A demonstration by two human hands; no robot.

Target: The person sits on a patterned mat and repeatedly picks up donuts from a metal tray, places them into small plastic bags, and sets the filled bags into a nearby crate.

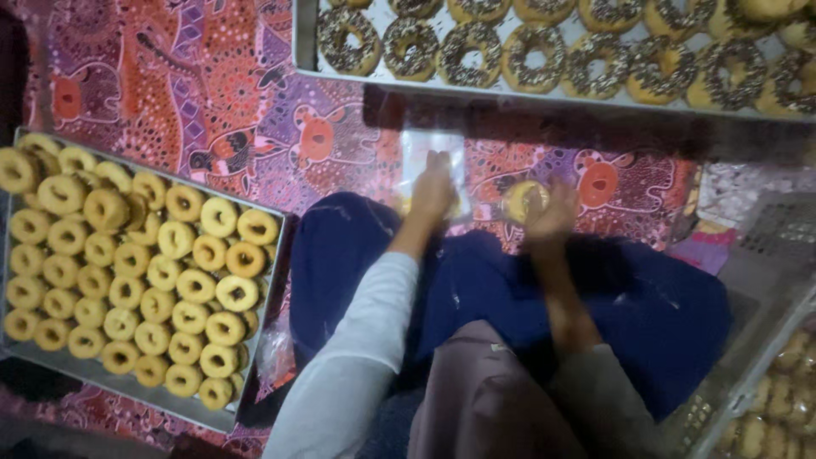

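Head view. Landmark: patterned red-purple cloth (255, 110).
- Left hand (434, 189) lies flat on clear plastic bag (432, 151), fingers together and extended; bag at cloth centre, just below top tray.
- Right hand (551, 214) blurred, closed around plain doughnut (523, 201), just right of bag.
- Tray of plain doughnuts (280, 223) on cloth's left side.
- Tray of sprinkled doughnuts (306, 42) along cloth's upper edge.
- Grey crate (769, 255) at cloth's right edge.
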